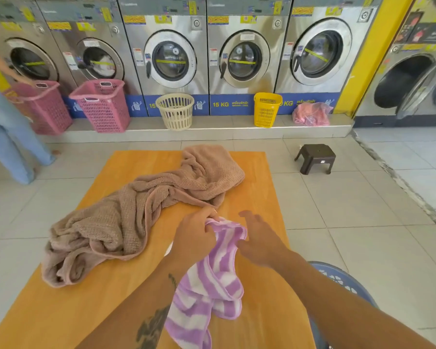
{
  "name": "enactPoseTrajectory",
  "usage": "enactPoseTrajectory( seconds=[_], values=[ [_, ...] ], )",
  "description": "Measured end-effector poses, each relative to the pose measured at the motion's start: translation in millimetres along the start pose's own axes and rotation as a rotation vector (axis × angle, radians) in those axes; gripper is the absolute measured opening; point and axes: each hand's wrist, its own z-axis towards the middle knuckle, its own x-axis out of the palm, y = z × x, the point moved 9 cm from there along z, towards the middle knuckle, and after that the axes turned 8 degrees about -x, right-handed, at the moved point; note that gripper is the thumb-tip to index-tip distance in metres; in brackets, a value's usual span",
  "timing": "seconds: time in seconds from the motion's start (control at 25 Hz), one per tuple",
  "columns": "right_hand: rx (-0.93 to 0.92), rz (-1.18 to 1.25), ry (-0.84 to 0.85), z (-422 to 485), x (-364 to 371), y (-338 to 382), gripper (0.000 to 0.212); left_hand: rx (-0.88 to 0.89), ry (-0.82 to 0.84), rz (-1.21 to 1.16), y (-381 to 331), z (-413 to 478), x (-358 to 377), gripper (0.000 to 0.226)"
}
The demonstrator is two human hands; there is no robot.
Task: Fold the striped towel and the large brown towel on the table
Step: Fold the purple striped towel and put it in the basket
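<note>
A purple-and-white striped towel [212,285] hangs bunched over the near middle of the orange table [257,187]. My left hand [194,238] grips its top edge with curled fingers. My right hand [259,235] hovers just right of that edge, fingers spread and blurred; its thumb looks close to the cloth, contact unclear. The large brown towel [126,217] lies crumpled across the table from the far middle to the near left, untouched by either hand.
A blue basket [342,280] sits under my right forearm beside the table. A dark stool [315,158] stands on the tiled floor at right. Washing machines line the back wall with pink [103,107], cream [176,110] and yellow [266,109] baskets. A person [8,127] stands far left.
</note>
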Motion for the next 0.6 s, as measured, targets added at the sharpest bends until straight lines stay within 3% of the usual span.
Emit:
enactPoseTrajectory(
  seconds=[0.08,0.16,0.2,0.28,0.36,0.44,0.52,0.6],
  values=[
    [-0.056,-0.076,-0.021,-0.7,-10.3,1.7,0.059,0.0,-0.055,-0.079,-21.3,-16.8,-5.1,0.037],
    [-0.138,-0.08,-0.083,-3.8,-20.1,11.6,0.021,0.017,-0.121,-0.042,-39.9,-33.0,-12.3,0.031],
    [-0.166,-0.036,-0.129,-7.5,-28.3,17.3,0.013,0.042,-0.181,0.039,-45.5,-40.6,-17.0,0.026],
    [-0.19,0.062,-0.23,-13.7,-46.6,23.5,0.026,0.032,-0.3,0.257,-39.6,-50.9,-27.5,0.02],
    [-0.237,0.123,-0.291,-20.6,-70.4,32.8,0.028,-0.114,-0.375,0.424,-16.5,-56.7,-40.9,0.015],
    [-0.295,0.135,-0.318,-26.5,-97.5,46.9,0.021,-0.36,-0.379,0.443,6.3,-59.5,-57.9,0.005],
    [-0.356,0.104,-0.327,-31.9,-116.6,64.2,0.02,-0.52,-0.395,0.254,9.4,-51.3,-75.0,0.013],
    [-0.46,0.069,-0.31,-43.2,-118.0,88.2,0.021,-0.531,-0.406,-0.16,-8.6,-35.4,-83.4,0.02]
  ],
)
